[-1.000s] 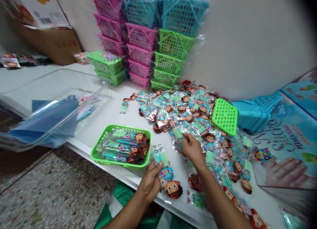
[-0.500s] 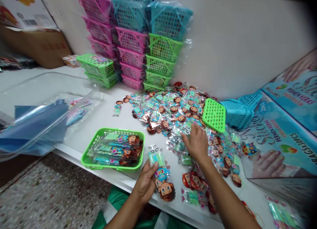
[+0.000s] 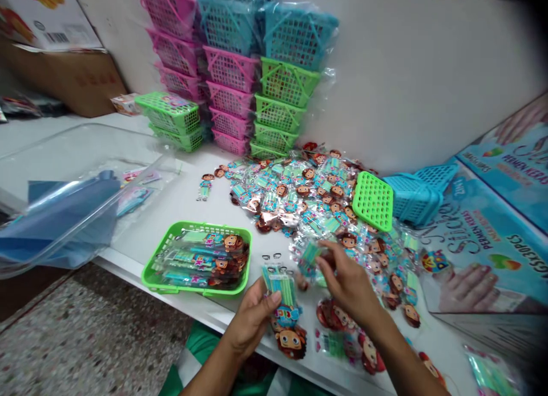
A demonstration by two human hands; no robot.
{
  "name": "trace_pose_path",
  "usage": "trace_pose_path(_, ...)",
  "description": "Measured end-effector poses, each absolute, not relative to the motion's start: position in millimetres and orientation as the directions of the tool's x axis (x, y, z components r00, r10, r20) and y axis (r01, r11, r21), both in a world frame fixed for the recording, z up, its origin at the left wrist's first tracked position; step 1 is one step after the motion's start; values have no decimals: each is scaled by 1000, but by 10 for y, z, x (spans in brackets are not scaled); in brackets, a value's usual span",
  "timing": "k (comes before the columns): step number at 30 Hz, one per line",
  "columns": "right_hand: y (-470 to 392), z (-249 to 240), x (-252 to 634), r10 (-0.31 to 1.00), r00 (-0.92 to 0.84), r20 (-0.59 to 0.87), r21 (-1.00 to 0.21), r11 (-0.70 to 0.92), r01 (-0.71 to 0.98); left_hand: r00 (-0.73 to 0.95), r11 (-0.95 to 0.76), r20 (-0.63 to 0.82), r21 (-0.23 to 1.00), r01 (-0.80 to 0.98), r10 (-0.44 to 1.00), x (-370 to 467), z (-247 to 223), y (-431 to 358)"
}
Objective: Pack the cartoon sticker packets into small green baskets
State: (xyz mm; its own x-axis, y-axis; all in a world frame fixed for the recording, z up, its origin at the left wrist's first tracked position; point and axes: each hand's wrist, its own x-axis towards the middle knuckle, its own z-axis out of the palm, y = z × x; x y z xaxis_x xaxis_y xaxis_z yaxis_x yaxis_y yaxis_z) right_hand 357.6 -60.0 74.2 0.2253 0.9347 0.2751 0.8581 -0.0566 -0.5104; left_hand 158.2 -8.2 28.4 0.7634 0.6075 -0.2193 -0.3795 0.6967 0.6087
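- My left hand [image 3: 252, 322] pinches a small stack of doll-shaped packets [image 3: 286, 310], thumb on top and fingers curled beneath; how many packets are in the stack I cannot tell.
- My right hand [image 3: 349, 282] closes thumb and forefinger on one packet [image 3: 310, 256], lifted just off the heap, at two o'clock from the stack and near it.
- At nine o'clock from my left hand sits one green tray [image 3: 171, 273] on the white table [image 3: 180, 205], holding several of the same packets.
- At twelve o'clock spreads the loose heap of packets [image 3: 295, 193], too many to count.
- One green lid [image 3: 373, 201] leans on the heap at one o'clock, with two blue baskets [image 3: 417, 193] just beside it.
- Against the wall stand wrapped basket stacks [image 3: 252, 71] in pink, blue and green.
- One clear tub [image 3: 64, 179] lies at ten o'clock, well apart.
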Motion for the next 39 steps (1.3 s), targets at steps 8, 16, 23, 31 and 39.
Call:
trace_pose_path(8,-476,683,3509,983,165,76,-585,-90,806,779,756,-294,569,-324,554,1517,160,-75)
trace_pose_path(16,-190,503,4520,882,357,308,193,-425,884,759,831,-403,456,-318,511,1428,-11,-119)
trace_pose_path(23,-124,508,4816,950,123,287,205,-186,961,763,845,-402,409,-344,506,1456,-34,-136)
trace_pose_path(31,-115,873,4786,725,240,646,-112,-221,969,779,837,-350,394,-381,520,1534,54,-160)
trace_pose_path(39,-676,761,3342,971,237,23,-665,-162,730,787,808,-251,366,-463,564,1513,88,-234)
